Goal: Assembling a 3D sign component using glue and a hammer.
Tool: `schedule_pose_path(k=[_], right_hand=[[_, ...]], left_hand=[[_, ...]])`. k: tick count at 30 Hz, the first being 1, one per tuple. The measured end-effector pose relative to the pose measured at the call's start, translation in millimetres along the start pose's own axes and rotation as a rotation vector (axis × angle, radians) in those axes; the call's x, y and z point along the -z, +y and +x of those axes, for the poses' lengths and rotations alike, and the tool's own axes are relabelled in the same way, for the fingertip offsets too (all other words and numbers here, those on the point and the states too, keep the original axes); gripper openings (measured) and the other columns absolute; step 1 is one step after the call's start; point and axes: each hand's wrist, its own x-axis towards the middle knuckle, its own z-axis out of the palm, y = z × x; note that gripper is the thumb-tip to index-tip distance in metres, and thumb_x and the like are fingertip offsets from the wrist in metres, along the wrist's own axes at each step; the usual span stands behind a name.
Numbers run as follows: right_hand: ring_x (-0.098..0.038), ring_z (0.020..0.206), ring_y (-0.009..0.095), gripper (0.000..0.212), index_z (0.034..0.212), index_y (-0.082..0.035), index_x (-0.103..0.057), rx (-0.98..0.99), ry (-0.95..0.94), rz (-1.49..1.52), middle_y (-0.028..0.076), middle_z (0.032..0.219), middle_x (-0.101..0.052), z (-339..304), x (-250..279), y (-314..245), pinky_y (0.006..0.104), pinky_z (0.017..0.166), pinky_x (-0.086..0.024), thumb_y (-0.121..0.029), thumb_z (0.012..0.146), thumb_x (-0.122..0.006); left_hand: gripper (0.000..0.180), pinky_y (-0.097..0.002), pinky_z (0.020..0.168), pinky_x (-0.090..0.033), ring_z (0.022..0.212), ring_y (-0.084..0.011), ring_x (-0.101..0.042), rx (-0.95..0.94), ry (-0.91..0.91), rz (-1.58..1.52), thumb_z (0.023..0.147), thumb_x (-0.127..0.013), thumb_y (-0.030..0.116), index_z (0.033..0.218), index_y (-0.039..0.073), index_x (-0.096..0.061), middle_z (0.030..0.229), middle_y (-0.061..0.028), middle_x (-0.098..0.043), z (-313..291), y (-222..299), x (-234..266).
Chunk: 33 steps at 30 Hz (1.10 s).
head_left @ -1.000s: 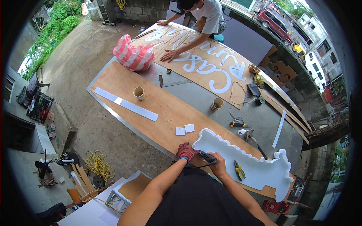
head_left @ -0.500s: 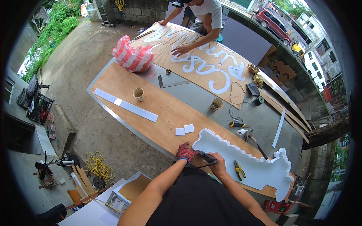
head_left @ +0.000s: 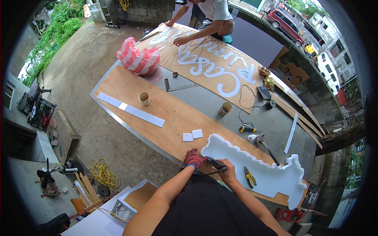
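Note:
My right hand [head_left: 227, 172] is closed round a black corded hand tool [head_left: 215, 163], whose exact kind I cannot make out. Its front end points left toward my left hand [head_left: 193, 159], which wears a red and dark glove. The gloved fingers are bent together at the near left end of a white scalloped tray-like panel [head_left: 240, 163]; what they pinch is hidden. A raised wavy rim runs along the panel's far side. On the panel, right of my right hand, lie yellow-and-black pliers [head_left: 249, 177]. Two small white squares [head_left: 193, 135] rest just beyond my left hand.
The plywood sheet [head_left: 130, 88] carries a white strip [head_left: 143, 116] and a cup [head_left: 144, 98]. Another cup [head_left: 226, 109], a hammer [head_left: 264, 145] and a yellow-handled tool [head_left: 247, 129] are farther right. Across the table a person [head_left: 214, 19] leans over a board with white letters [head_left: 229, 87].
Across the table, the other person's hand has moved back and to the left over the lettered board. My own hands and the black tool stay almost where they were.

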Motion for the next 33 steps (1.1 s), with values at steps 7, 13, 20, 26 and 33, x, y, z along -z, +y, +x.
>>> schedule_pose_path(k=[7, 13, 20, 26, 33], right_hand=[[-0.071, 0.089, 0.038, 0.047, 0.120, -0.006, -0.074, 0.002, 0.000, 0.008, 0.015, 0.099, -0.070, -0.1, 1.0, -1.5, 0.0447, 0.079, -0.058, -0.019, 0.079, -0.093], [-0.070, 0.088, 0.038, 0.047, 0.120, -0.006, -0.074, -0.013, 0.003, -0.002, 0.015, 0.097, -0.070, -0.5, -0.4, -0.6, 0.0449, 0.078, -0.057, -0.019, 0.078, -0.093], [-0.070, 0.088, 0.038, 0.047, 0.120, -0.007, -0.074, 0.001, 0.005, 0.003, 0.015, 0.097, -0.069, -0.7, 0.4, 0.0, 0.0451, 0.078, -0.057, -0.018, 0.078, -0.092], [-0.070, 0.088, 0.038, 0.046, 0.120, -0.006, -0.074, -0.005, 0.008, 0.016, 0.016, 0.098, -0.070, -0.6, 0.9, -2.3, 0.0452, 0.078, -0.057, -0.018, 0.079, -0.092], [-0.071, 0.089, 0.038, 0.046, 0.119, -0.006, -0.074, -0.015, 0.003, 0.016, 0.016, 0.098, -0.070, -0.3, 1.4, -4.0, 0.0447, 0.079, -0.057, -0.017, 0.079, -0.092]], left_hand=[[0.107, -0.0535, 0.113, -0.049, 0.139, -0.0380, -0.056, -0.004, -0.009, 0.000, 0.066, -0.093, 0.066, 0.154, 0.019, -0.053, 0.151, -0.0177, -0.053, -3.8, 1.7, 3.4], [0.107, -0.0536, 0.113, -0.049, 0.141, -0.0373, -0.055, 0.002, -0.017, -0.001, 0.067, -0.092, 0.066, 0.155, 0.019, -0.052, 0.152, -0.0170, -0.052, -4.9, 3.6, 4.8], [0.108, -0.0533, 0.114, -0.048, 0.141, -0.0372, -0.055, 0.008, -0.022, 0.013, 0.067, -0.092, 0.067, 0.155, 0.019, -0.053, 0.152, -0.0170, -0.053, -6.6, 6.1, 6.6], [0.108, -0.0530, 0.114, -0.048, 0.140, -0.0366, -0.056, 0.004, -0.023, 0.024, 0.067, -0.092, 0.067, 0.155, 0.019, -0.052, 0.152, -0.0169, -0.053, -4.1, 3.8, 4.9], [0.109, -0.0531, 0.113, -0.050, 0.140, -0.0370, -0.056, -0.016, -0.007, 0.017, 0.066, -0.092, 0.068, 0.155, 0.018, -0.052, 0.151, -0.0175, -0.053, -2.6, 0.7, 2.1]])
